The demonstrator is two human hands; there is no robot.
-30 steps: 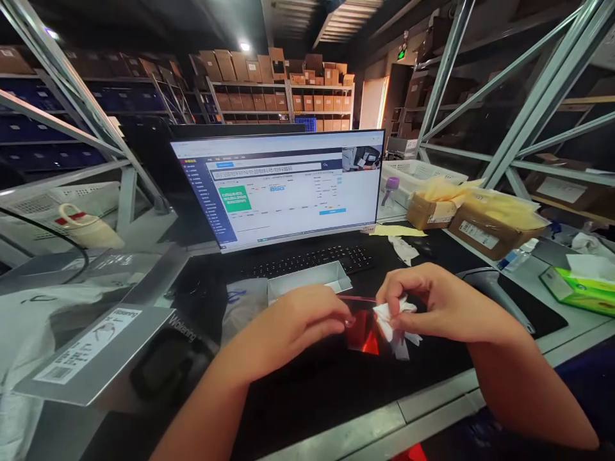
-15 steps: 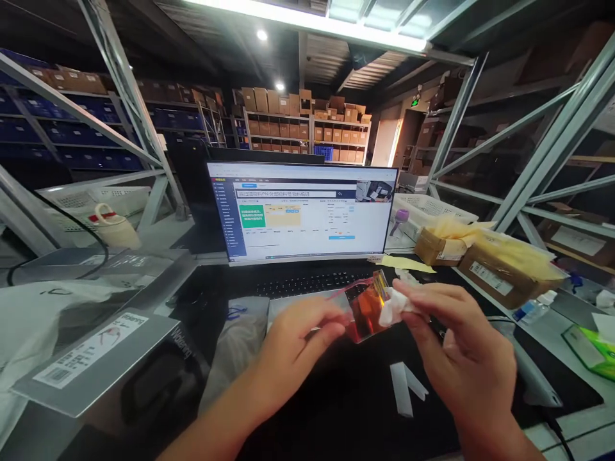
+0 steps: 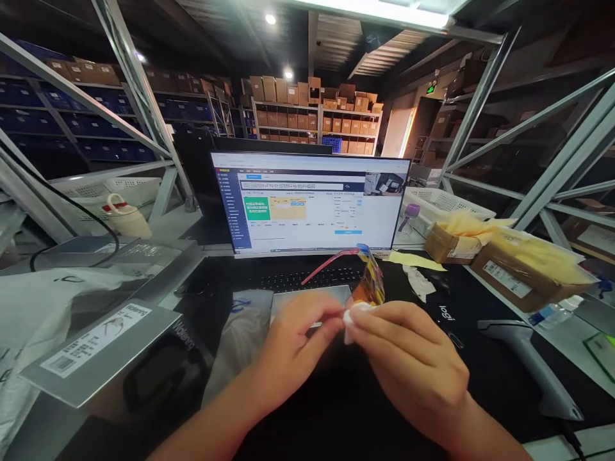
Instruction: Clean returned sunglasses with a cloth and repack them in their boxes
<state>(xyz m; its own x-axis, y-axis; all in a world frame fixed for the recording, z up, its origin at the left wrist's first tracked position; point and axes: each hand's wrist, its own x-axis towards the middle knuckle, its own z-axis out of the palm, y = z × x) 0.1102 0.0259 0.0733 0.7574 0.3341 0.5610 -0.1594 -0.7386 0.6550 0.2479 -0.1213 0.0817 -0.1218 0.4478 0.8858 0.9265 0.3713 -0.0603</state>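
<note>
A pair of sunglasses [image 3: 371, 280] with an orange mirrored lens and a reddish temple is held over the desk in front of the monitor. My left hand [image 3: 293, 342] pinches it near its lower end, thumb and fingers closed. Bunched in the fingers of my right hand [image 3: 416, 355] is a white tissue [image 3: 354, 316], pressed against the lower part of the lens. Both hands almost meet there, and they hide the rest of the frame. Behind my left hand lies a flat grey-white object [image 3: 307, 297], partly covered.
A monitor [image 3: 312, 205] and keyboard [image 3: 269, 278] stand ahead. To the left are a grey box with a label [image 3: 103, 352] and a translucent pouch [image 3: 235, 352]. On the right lie a crumpled tissue [image 3: 419, 282], a barcode scanner [image 3: 533, 358] and a cardboard box [image 3: 509, 272].
The sunglasses have turned, so the lens stands more upright and the temple points left. My right hand has moved left with the tissue, close to my left hand. The view has shifted slightly.
</note>
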